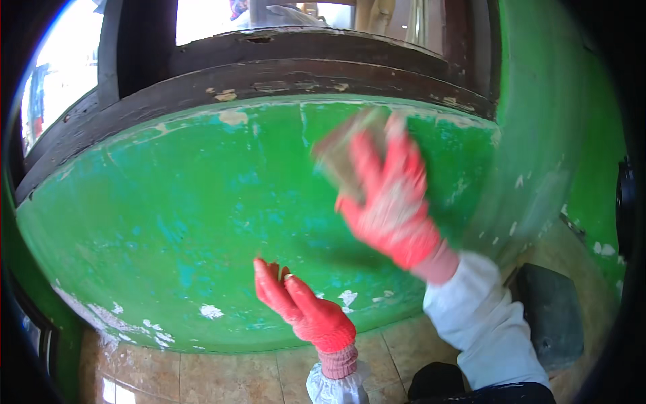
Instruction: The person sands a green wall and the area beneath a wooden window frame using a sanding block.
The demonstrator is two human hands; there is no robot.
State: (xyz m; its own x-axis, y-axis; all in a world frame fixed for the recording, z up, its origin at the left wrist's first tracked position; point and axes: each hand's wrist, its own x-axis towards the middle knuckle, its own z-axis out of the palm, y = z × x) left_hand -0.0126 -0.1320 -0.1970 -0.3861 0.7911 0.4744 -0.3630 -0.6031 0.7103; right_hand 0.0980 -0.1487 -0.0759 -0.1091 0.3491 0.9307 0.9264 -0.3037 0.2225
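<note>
A green painted wall [202, 202] with flaked patches and bluish marks curves across the view. My right hand [393, 197], in a red coated glove, is blurred and holds a flat brownish-grey pad or block [343, 151] against the wall, just under the window frame. What exactly the pad is cannot be told. Lower and to the left, my left hand [303, 308], also in a red glove, is held in front of the wall with its fingers partly curled and nothing seen in it. Both arms wear white sleeves.
Along the top runs a dark wooden window frame [313, 76] with chipped paint. Beige floor tiles [227, 373] lie along the wall's foot, with paint flakes at the left. A dark grey box-like object [550, 318] stands at the lower right. Another green wall [595, 151] adjoins at the right.
</note>
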